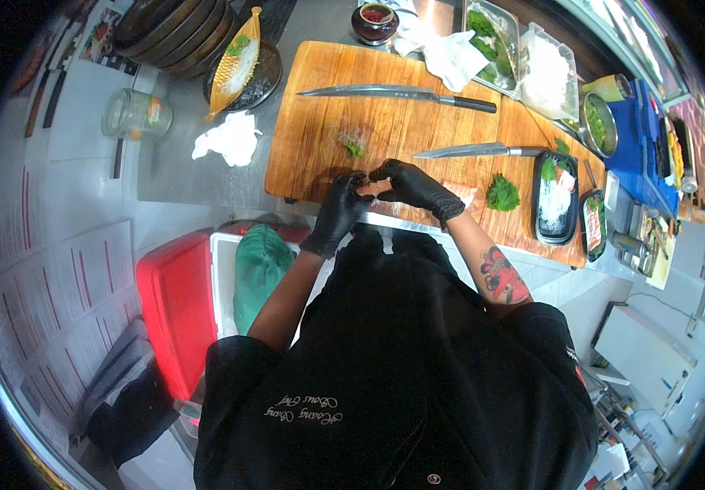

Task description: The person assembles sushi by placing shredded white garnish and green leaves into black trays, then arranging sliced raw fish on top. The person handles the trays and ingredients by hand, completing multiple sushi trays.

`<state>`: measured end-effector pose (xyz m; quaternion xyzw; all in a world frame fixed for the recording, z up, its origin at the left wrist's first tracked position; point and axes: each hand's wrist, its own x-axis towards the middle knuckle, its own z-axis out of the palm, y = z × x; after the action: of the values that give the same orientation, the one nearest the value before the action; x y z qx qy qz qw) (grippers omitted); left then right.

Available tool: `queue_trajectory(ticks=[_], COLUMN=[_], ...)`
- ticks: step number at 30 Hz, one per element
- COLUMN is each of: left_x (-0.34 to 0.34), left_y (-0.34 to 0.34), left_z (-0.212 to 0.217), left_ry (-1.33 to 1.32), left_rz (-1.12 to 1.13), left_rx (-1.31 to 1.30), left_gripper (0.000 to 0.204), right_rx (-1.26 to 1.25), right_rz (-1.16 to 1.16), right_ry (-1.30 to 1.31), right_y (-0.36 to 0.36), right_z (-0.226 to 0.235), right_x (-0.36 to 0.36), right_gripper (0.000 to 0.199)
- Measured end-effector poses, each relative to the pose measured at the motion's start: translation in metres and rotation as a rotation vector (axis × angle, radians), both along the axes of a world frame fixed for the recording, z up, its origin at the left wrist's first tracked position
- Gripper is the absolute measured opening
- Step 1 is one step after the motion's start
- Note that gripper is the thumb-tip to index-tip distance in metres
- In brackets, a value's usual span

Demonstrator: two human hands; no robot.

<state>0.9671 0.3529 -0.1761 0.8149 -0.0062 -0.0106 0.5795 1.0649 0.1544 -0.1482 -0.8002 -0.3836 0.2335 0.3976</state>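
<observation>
Wooden cutting board (385,122) fills the upper middle of the frame, with two long knives (401,95) lying on it. At its near edge the left hand (340,208) and right hand (413,186), both in black gloves, meet with fingers curled almost closed. They pinch something small between the fingertips, too hidden to make out.

One view only, from the head, looking steeply down over the person's own chest and forearms. The wooden cutting board (401,122) on the tabletop (181,175) sits in the upper middle, fairly close. Fisheye bends the edges round, the floor and a red cooler (177,306) slide in at lower left, shelves curve off right.
</observation>
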Motion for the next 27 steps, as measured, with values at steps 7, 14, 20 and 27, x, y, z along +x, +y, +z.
queue_trajectory(ticks=[7, 14, 20, 27], left_x=[-0.007, -0.007, -0.004, 0.020], left_y=[0.002, 0.003, 0.001, 0.005], left_z=[-0.005, 0.006, -0.076, -0.008], left_ry=[-0.163, -0.170, 0.046, 0.315], left_rz=[0.089, 0.084, 0.098, 0.093], left_rx=[0.133, 0.190, -0.370, -0.732], left_gripper=[0.032, 0.039, 0.043, 0.029], right_rx=[-0.076, -0.104, -0.021, -0.084], right_rz=[-0.226, -0.221, -0.165, -0.159], right_ry=[0.029, -0.158, -0.125, -0.115], right_y=[0.003, -0.001, 0.013, 0.016], right_z=[0.008, -0.002, -0.024, -0.029], right_x=[0.001, -0.022, -0.006, 0.006], right_gripper=[0.051, 0.068, 0.054, 0.048])
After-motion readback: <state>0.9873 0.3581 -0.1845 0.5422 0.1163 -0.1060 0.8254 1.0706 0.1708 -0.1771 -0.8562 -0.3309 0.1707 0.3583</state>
